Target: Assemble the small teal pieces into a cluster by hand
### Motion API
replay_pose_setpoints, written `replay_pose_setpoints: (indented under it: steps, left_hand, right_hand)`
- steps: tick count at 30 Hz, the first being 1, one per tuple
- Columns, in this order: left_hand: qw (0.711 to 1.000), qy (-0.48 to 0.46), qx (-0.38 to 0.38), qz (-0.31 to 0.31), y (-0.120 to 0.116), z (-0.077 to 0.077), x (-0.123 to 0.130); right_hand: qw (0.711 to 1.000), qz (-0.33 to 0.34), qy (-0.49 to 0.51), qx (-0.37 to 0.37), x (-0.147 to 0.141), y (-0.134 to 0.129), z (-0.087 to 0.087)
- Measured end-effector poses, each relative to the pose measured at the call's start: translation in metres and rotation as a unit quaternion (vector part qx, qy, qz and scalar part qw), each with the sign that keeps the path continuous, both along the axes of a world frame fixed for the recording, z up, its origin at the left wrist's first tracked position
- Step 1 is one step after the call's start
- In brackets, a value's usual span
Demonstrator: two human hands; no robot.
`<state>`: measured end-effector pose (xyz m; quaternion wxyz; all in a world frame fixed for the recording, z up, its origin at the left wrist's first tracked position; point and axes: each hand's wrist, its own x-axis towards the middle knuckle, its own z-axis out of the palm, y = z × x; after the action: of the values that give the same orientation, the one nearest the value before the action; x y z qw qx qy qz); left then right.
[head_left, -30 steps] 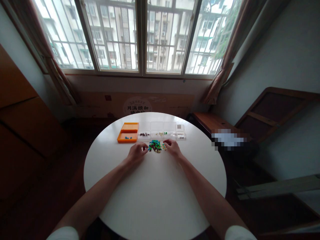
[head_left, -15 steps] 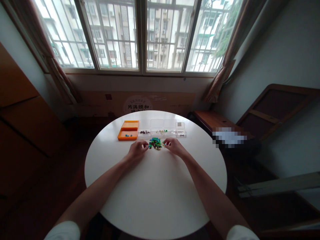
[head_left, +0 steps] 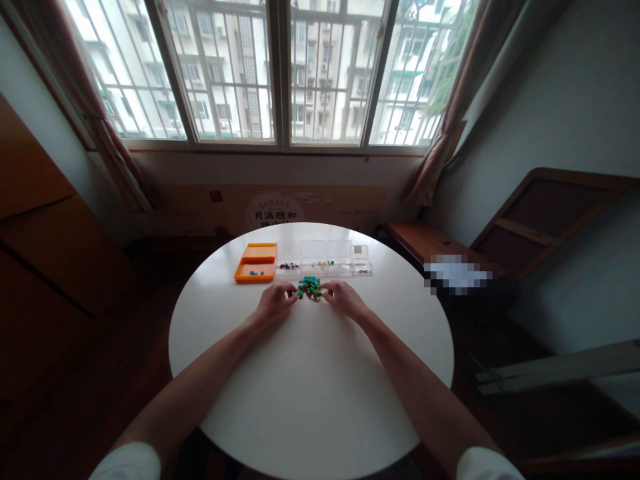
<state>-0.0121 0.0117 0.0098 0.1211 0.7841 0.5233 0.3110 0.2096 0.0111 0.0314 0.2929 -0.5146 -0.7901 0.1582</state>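
A small pile of green, blue, dark and yellowish pieces (head_left: 310, 288) lies on the white round table (head_left: 310, 380). My left hand (head_left: 277, 298) is at the pile's left edge, thumb and forefinger curved close together; whatever is between the tips is too small to make out. At the right edge my right hand (head_left: 343, 297) touches the pale pieces with its fingers drawn together, and its fingertips hide what they may hold. Behind the pile stand an open orange box (head_left: 255, 279) with a few blue pieces and clear compartment boxes (head_left: 343, 267) with dark, pale and green pieces.
A wooden side table (head_left: 415, 241) with a blurred white item stands beyond the table's right edge. A printed cardboard panel (head_left: 200, 207) leans under the barred window. An orange-brown cabinet (head_left: 40, 267) is at the left.
My right hand has moved slightly left, onto the pile's right edge, and its fingers have come closer together. My left hand has barely moved. The camera view has shifted slightly.
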Motion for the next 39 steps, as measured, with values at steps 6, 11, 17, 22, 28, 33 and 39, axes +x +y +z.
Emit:
replay_pose_setpoints:
  steps: [6,11,17,22,28,33,39]
  left_hand:
    - [1.000,0.001,0.003,0.002,-0.0013,0.0001,0.0010]
    - [1.000,0.003,0.001,0.002,-0.0017,0.0001,0.0012]
    - [1.000,0.017,-0.006,0.008,-0.0004,-0.0007,0.0013]
    - [1.000,0.025,-0.013,0.008,-0.0008,0.0007,0.0013]
    - [1.000,0.018,-0.004,0.006,-0.0013,0.0003,0.0014]
    - [1.000,0.015,0.001,0.002,0.0004,-0.0013,0.0011]
    - [1.000,0.017,0.007,0.002,0.0011,-0.0027,0.0012]
  right_hand:
    - [0.999,-0.005,-0.038,0.024,-0.0002,-0.0013,0.0020]
    - [0.998,-0.006,-0.055,0.019,-0.0005,-0.0016,-0.0008]
    - [0.998,0.001,-0.066,0.003,-0.0024,-0.0018,0.0001]
    - [0.995,-0.001,-0.104,0.000,-0.0025,-0.0042,0.0042]
    - [0.993,-0.020,-0.115,0.013,-0.0011,-0.0036,0.0047]
    - [0.994,-0.018,-0.110,0.009,0.0012,-0.0021,0.0047]
    - [0.995,-0.014,-0.100,0.008,0.0035,-0.0011,0.0021]
